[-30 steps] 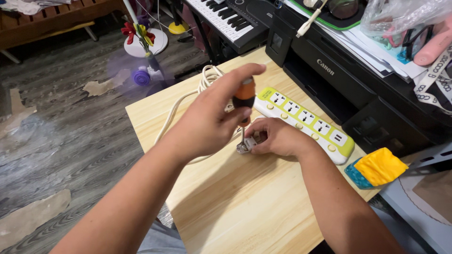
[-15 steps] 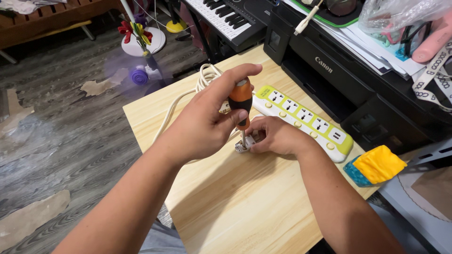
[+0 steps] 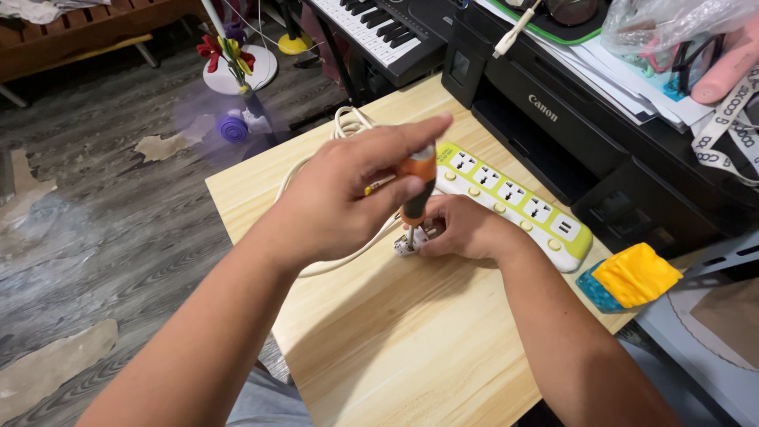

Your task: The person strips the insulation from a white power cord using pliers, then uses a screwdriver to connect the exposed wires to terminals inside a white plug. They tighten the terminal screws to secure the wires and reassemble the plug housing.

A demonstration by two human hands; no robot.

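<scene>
My left hand (image 3: pixel 348 194) grips an orange-and-black screwdriver (image 3: pixel 417 186) held upright, its tip set down into a small white plug (image 3: pixel 411 243) on the light wooden table (image 3: pixel 395 340). My right hand (image 3: pixel 466 228) pinches that plug and holds it against the tabletop. A white cable (image 3: pixel 348 126) runs from the plug area in loops toward the table's far edge. Just behind my hands lies a white and green power strip (image 3: pixel 522 202) with several sockets.
A yellow and blue sponge (image 3: pixel 628 277) sits at the table's right edge. A black printer (image 3: pixel 569 134) with papers stands beyond the strip, a keyboard instrument (image 3: pixel 371 28) behind it. Another person's hand (image 3: pixel 723 63) rests at top right. Grey wooden floor lies to the left.
My left hand has shifted its fingers around the screwdriver handle, as in turning it; the tool stays upright on the plug. My right hand has not moved.
</scene>
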